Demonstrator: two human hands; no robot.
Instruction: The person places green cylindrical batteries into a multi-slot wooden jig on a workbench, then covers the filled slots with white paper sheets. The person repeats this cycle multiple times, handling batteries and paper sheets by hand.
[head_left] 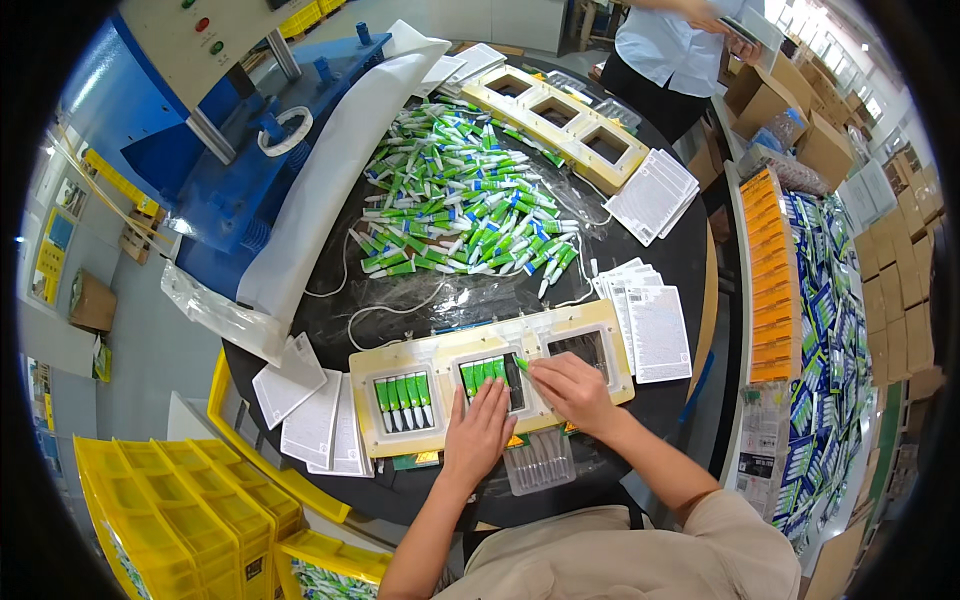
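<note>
A cream three-window frame (440, 347) lies across the table in front of me. Its left window holds a row of several small green-and-white tubes (405, 388). In the middle window, more tubes (482, 371) fill the left part, and my left hand (476, 432) rests over their lower ends with fingers stretched out. My right hand (575, 390) pinches a green tube (521, 364) at the right side of that same window. The right window (585, 352) holds no tubes; its dark opening shows a clear shiny layer. Near my wrists lies a clear plastic blister tray (540, 463).
A large heap of loose tubes (470, 200) covers the table's middle. White printed cards (658, 330) lie to the right, more cards (325, 420) to the left. A second cream frame (560, 125) sits at the back. Yellow crates (170, 500) stand lower left; a person (665, 50) stands beyond.
</note>
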